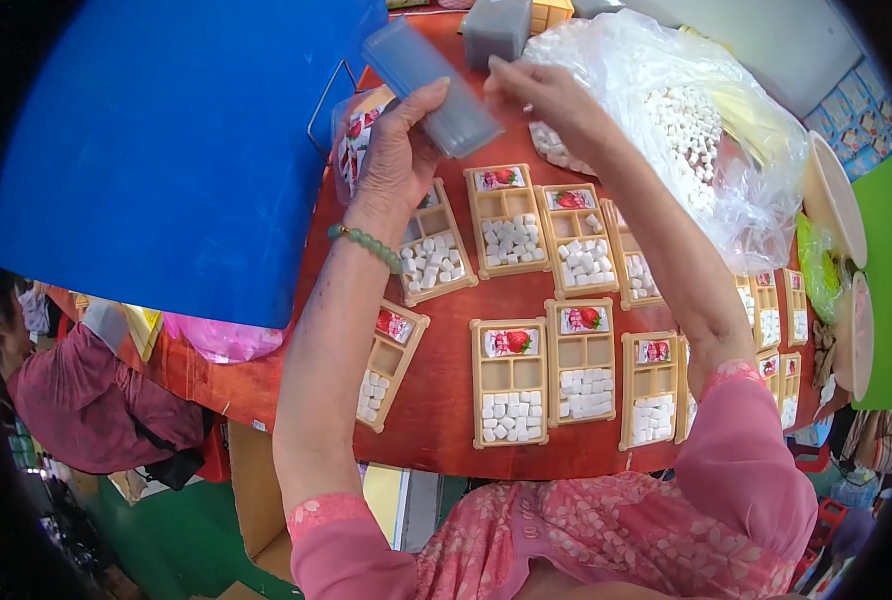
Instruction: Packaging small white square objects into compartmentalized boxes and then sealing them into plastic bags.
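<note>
Above the far middle of the table, my left hand (398, 150) is closed around a stack of clear grey plastic lids (428, 85), tilted with its lower end to the right. Just right of that end, my right hand (541, 92) has its fingers curled together; whatever they may pinch is too small to make out. Close behind the right hand stands another stack of grey plastic lids (496, 32). Below my hands lie several tan compartment trays, among them one tray (473, 215) with white marshmallow-like pieces (513, 240) and a strawberry-printed packet (499, 179).
A large clear bag (756, 190) of white pieces (681, 130) lies at the far right. A big blue panel or bin (166, 170) covers the left side. More filled trays (509, 380) line the red table's near edge. Another person (106, 400) sits at the left.
</note>
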The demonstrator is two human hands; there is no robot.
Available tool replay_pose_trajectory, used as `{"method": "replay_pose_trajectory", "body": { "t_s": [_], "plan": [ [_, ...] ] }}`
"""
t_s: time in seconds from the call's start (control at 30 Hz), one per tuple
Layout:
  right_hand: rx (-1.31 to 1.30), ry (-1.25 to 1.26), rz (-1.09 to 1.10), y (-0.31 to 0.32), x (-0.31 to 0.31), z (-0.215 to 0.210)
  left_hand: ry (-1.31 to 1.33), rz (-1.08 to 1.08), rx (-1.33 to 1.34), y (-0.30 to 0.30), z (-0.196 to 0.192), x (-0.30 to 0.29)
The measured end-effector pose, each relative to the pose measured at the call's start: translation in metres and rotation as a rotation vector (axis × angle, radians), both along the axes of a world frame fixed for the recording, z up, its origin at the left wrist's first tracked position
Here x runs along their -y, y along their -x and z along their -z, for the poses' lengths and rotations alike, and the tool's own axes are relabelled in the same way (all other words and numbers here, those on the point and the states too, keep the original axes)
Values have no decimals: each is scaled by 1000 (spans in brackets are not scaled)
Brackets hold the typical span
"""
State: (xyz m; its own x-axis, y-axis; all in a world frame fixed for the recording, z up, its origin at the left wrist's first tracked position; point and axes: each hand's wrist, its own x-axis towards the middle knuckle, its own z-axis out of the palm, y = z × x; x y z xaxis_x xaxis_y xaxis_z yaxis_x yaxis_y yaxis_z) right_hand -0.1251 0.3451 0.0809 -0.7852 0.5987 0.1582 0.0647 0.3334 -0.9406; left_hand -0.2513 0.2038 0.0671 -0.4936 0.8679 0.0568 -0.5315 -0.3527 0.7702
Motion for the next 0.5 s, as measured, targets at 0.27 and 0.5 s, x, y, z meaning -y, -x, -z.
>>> {"method": "replay_pose_trajectory", "body": {
  "t_s": [0.27, 0.5],
  "plan": [
    [-63, 50, -259, 8, 4, -2, 45, 16, -166, 13, 3, -15],
    [-85, 183, -196, 4, -4, 4, 82, 68, -249, 22, 11, -29]
  ]
}}
